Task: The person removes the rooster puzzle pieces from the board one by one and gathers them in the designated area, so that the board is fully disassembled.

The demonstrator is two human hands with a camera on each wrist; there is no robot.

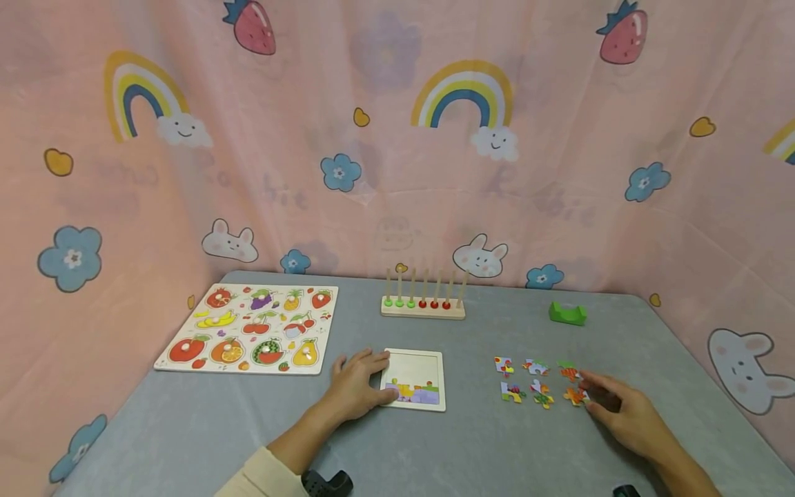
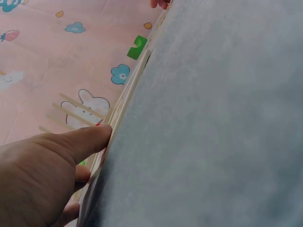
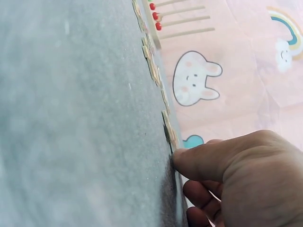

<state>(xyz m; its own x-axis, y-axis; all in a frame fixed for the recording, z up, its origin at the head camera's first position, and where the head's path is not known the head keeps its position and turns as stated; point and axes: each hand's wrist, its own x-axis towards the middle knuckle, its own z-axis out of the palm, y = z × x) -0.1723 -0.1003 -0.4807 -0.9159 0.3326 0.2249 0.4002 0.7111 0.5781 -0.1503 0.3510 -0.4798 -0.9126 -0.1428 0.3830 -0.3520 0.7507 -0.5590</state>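
Observation:
A square wooden puzzle tray (image 1: 413, 353) lies in the middle of the table, with purple and yellow jigsaw pieces (image 1: 417, 393) fitted along its near side. My left hand (image 1: 355, 388) rests at the tray's left side, index fingertip near the far corner and thumb on the near part of the edge. To the right, several loose jigsaw pieces (image 1: 512, 393) lie in two rows. My right hand (image 1: 627, 413) is at the right end of them, thumb and index finger spread apart. Its thumb (image 3: 196, 163) reaches the table right beside an orange piece (image 1: 575, 396).
A fruit peg puzzle board (image 1: 248, 329) lies at the back left. Behind the tray stands a wooden counting rack (image 1: 423, 308) with upright pegs and green and red beads. A green notched block (image 1: 568, 313) sits at the back right. A pink patterned curtain (image 1: 397, 207) hangs behind the table.

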